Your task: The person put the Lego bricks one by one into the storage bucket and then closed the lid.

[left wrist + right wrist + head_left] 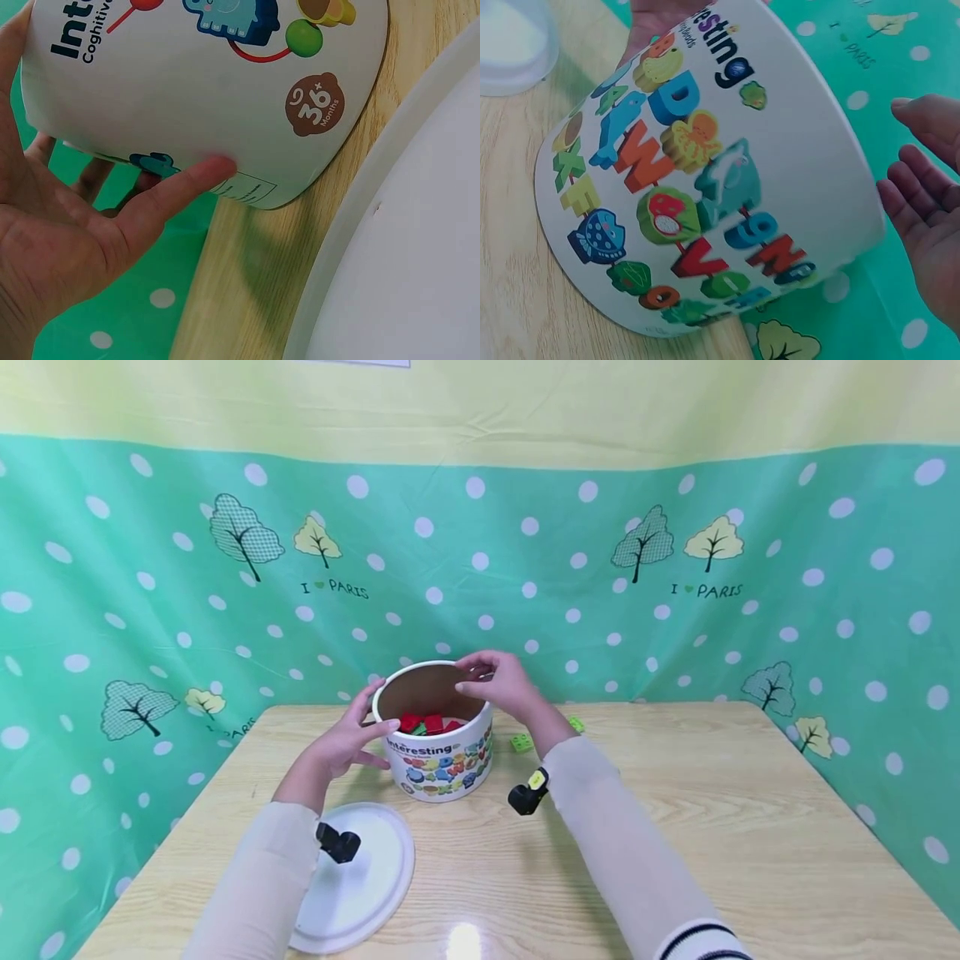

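Note:
A white bucket (442,760) printed with colorful letters and animals stands on the table, with red blocks (434,724) and a bit of green inside. My left hand (347,745) holds its left side; the thumb lies at the front rim, and the other fingers spread along the wall. In the left wrist view one finger of the left hand (97,232) rests straight against the printed wall. My right hand (501,683) is at the back right rim, fingers loosely bent. Nothing shows between thumb and fingers of the right hand (930,202) in the right wrist view.
A round white lid (367,877) lies on the table under my left forearm. Bright green blocks (522,742) sit right of the bucket, partly behind my right arm. The wooden table (720,827) ends at a green dotted curtain (480,585).

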`<state>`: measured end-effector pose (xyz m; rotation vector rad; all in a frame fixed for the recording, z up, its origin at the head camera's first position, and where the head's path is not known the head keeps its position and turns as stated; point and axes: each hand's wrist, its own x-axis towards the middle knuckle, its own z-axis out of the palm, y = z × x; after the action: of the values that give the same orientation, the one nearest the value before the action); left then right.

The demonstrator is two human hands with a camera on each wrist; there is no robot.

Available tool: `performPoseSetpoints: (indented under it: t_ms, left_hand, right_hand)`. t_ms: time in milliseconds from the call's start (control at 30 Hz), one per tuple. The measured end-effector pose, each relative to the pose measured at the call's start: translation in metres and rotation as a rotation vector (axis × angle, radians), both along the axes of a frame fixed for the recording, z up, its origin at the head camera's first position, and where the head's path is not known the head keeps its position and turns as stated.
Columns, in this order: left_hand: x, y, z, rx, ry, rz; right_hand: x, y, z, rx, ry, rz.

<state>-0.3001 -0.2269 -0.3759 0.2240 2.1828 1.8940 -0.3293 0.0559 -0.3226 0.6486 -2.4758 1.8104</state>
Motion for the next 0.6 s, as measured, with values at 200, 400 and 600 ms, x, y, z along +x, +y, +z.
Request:
performPoseSetpoints:
  t_ms: [200, 400, 600]
  left_hand:
    - [0.000, 0.001, -0.001, -0.008, 0.008, -0.003]
    - [0.000, 0.001, -0.002, -0.002, 0.016, -0.009]
    - [0.001, 0.002, -0.001, -0.009, 0.016, -0.008]
  right_hand:
    - [0.006, 0.029, -0.004, -0.068, 0.044, -0.039]
    - [0.009, 0.063, -0.012, -0.049, 0.067, -0.088]
    - [0.009, 0.099, -0.031, 0.044, 0.022, -0.174]
